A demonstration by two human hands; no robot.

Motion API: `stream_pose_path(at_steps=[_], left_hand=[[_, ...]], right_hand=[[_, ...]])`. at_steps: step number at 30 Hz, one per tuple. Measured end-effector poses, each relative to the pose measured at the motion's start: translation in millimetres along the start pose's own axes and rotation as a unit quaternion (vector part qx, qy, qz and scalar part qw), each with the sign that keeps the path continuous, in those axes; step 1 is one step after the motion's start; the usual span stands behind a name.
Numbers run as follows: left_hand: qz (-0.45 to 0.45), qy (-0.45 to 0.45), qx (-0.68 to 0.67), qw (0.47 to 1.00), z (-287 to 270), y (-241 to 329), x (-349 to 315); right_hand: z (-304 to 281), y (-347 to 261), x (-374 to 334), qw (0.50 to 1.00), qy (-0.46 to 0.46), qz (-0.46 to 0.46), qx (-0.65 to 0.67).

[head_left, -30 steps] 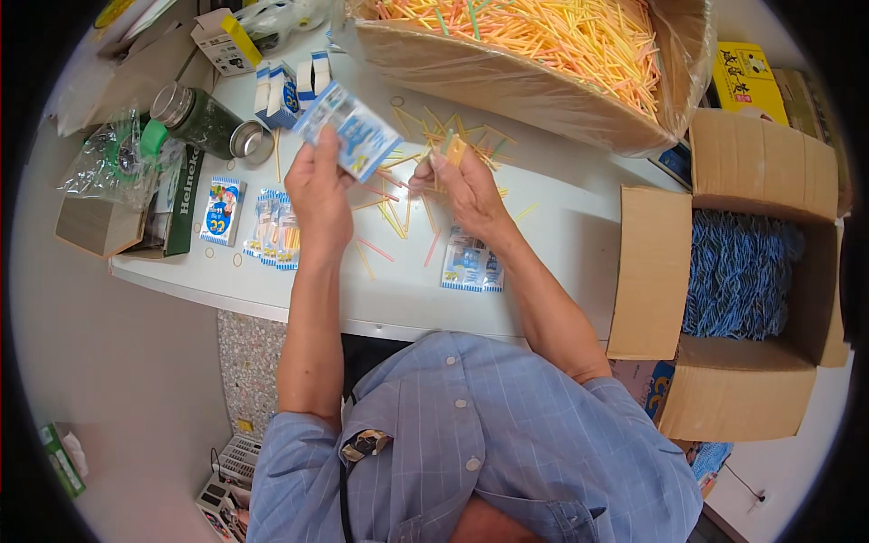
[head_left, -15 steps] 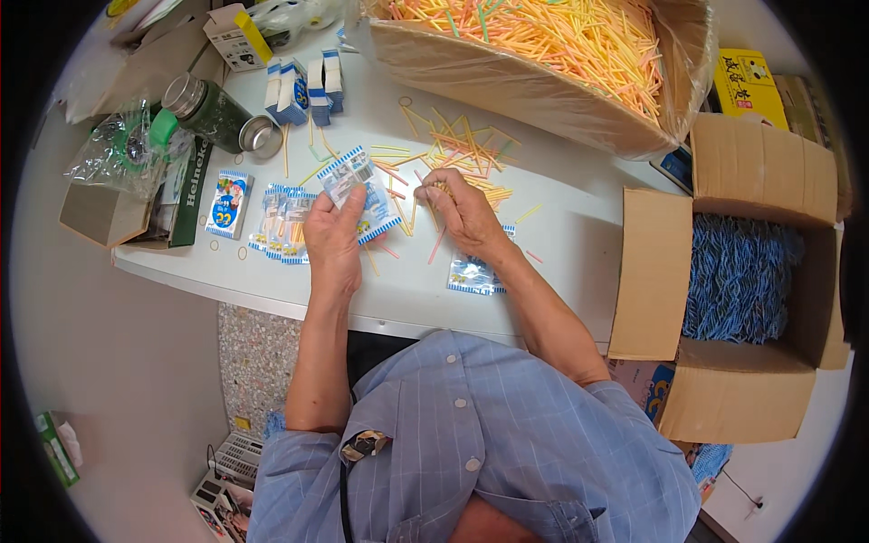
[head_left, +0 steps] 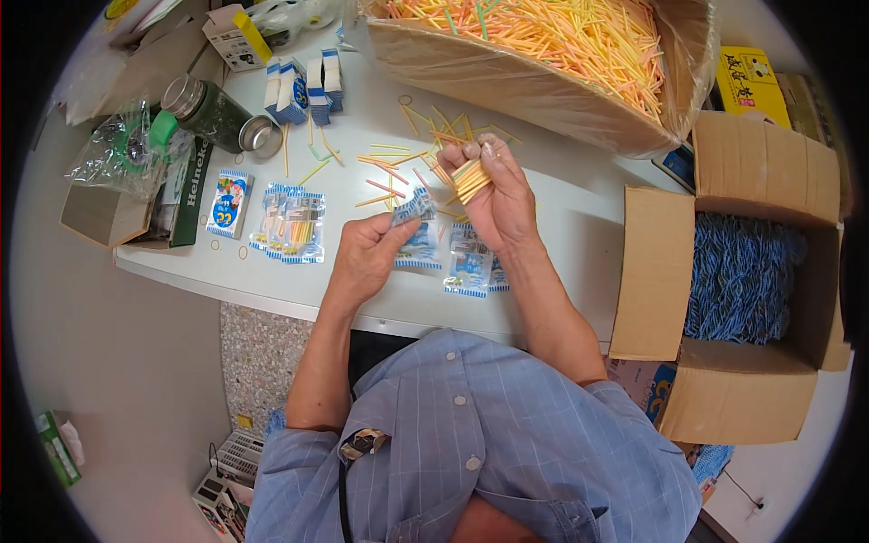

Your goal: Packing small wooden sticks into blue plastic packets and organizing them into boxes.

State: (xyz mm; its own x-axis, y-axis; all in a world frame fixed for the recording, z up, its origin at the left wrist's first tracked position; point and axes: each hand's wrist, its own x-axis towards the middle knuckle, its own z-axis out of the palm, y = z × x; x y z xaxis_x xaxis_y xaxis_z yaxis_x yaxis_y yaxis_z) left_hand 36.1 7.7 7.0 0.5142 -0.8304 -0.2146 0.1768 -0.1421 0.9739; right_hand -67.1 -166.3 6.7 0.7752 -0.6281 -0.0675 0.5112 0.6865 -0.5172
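Note:
My left hand [head_left: 364,258] is closed on the edge of a small blue-and-white plastic packet [head_left: 419,246], whose top is bent over at the fingers. Just right of it, my right hand [head_left: 507,204] is raised with its palm turned up. Between its thumb and fingers lies a bundle of thin yellow sticks [head_left: 471,181]. Loose yellow, pink and green sticks [head_left: 385,165] lie scattered beyond both hands. Below my right hand rest a few flat packets [head_left: 466,270]. Overlapping packets with sticks showing inside [head_left: 299,226] lie left of my left hand.
A large plastic-lined carton [head_left: 534,77] full of sticks stands at the far side. On the right, an open cardboard box [head_left: 647,271] holds many blue packets [head_left: 738,281]. A dark green flask [head_left: 215,113], banded packet stacks [head_left: 286,95] and a small card box [head_left: 229,204] stand left.
My left hand has moved right and lower with its packet, now bent at the top. My right hand has lifted and turned palm up, bringing the bundle of sticks into view.

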Motion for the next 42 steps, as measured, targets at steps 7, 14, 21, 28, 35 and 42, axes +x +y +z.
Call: stream_pose_path(at_steps=[7,14,21,28,35,42], left_hand=[[-0.051,-0.145,-0.039,0.987,1.4,10.1,-5.5],[-0.070,-0.148,-0.096,0.982,10.9,8.9,-5.1],[-0.074,0.096,-0.149,0.981,15.3,-7.9,-14.2],[-0.081,0.156,-0.191,0.966,12.0,-14.7,-32.0],[-0.111,0.085,-0.188,0.972,9.4,-18.4,-34.6],[-0.045,0.060,-0.046,0.996,9.3,-24.2,-35.9]], right_hand=[[29.2,-11.9,-6.1,0.995,-0.079,-0.033,-0.051],[34.9,-1.8,-11.9,0.986,-0.146,-0.037,-0.075],[19.1,2.5,-13.3,0.998,-0.046,-0.029,-0.030],[14.0,6.4,-14.1,1.000,-0.013,-0.018,0.002],[18.9,5.9,-17.1,1.000,-0.010,-0.013,-0.001],[20.8,4.5,-21.3,0.999,-0.021,-0.030,-0.004]])
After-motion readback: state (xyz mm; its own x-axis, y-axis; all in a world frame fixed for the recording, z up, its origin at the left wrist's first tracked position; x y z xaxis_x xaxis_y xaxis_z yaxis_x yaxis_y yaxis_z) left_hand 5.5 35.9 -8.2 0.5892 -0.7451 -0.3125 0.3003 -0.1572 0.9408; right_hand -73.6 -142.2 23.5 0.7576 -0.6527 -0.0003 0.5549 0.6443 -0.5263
